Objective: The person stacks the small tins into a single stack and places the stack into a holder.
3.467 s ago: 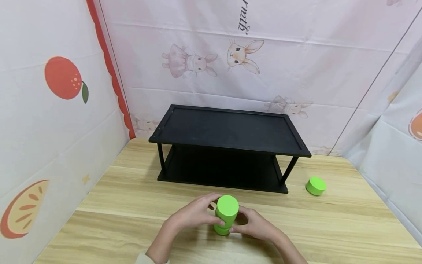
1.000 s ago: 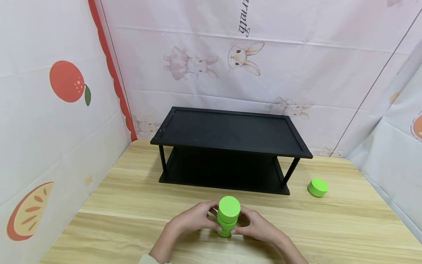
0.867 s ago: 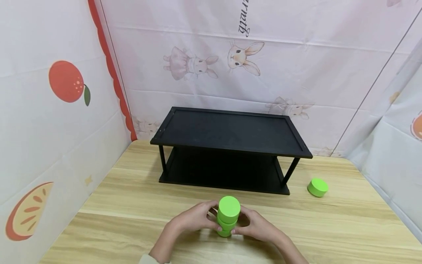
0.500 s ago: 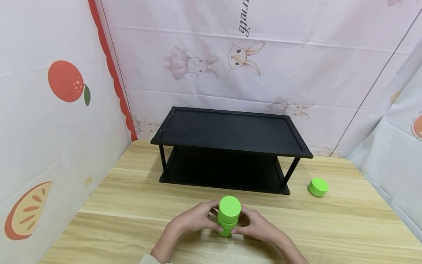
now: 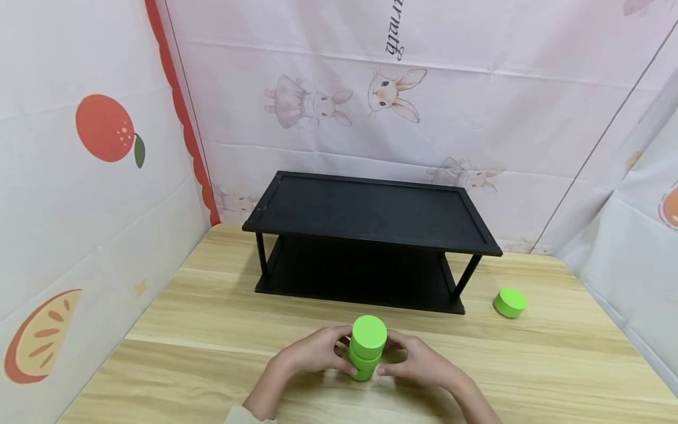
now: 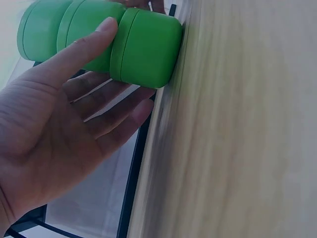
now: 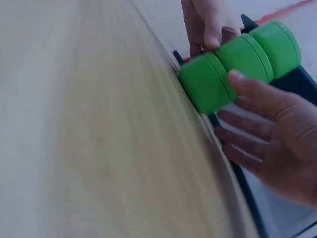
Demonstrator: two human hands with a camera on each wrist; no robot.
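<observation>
- Left hand [image 5: 318, 350]: thumb and fingers clamped round a stack of three green lidded jars [image 5: 369, 338].
- Right hand [image 5: 418, 362]: fingers spread alongside, thumb held just off.
- Stack: stood upright on wood-grain table [image 5: 212, 353]; bare strip kept before black two-tier shelf's [image 5: 365, 206] front edge.
- Short green cylinder [image 5: 509, 302]: placed right of shelf, shown by head view only.
- Lid seams: shown clearly by wrist views.

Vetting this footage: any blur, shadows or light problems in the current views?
Head: bright, green stack fairly sharp, soft shadows on the table; left wrist: dimmer, table grain soft, upper-left corner pale; right wrist: dim, table blurred, stack clearer.
</observation>
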